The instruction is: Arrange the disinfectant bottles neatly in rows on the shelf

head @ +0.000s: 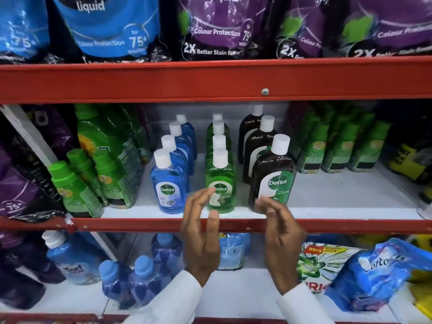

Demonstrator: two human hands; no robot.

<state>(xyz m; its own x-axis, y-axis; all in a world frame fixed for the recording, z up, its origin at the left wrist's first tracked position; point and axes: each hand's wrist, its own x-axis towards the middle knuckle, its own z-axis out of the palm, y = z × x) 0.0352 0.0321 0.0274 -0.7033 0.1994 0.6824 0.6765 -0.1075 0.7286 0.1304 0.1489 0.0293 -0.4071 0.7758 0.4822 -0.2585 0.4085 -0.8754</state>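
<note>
On the middle shelf (pixel 327 202) stand three front-to-back rows of white-capped disinfectant bottles: blue ones (pixel 167 183) on the left, green ones (pixel 221 176) in the middle, dark brown ones (pixel 273 176) on the right. My left hand (pixel 202 232) is raised in front of the green row, fingers apart, fingertips overlapping the front green bottle's label. My right hand (pixel 280 235) hovers just below the front brown bottle, fingers loosely curled and empty. Neither hand holds a bottle.
Green detergent bottles (pixel 79 183) crowd the shelf's left end and green packs (pixel 339 146) its right. Bare white shelf lies right of the brown row. Red shelf rails (pixel 210 83) run above and below. Pouches fill the top shelf; blue bottles (pixel 140 277) and bags sit below.
</note>
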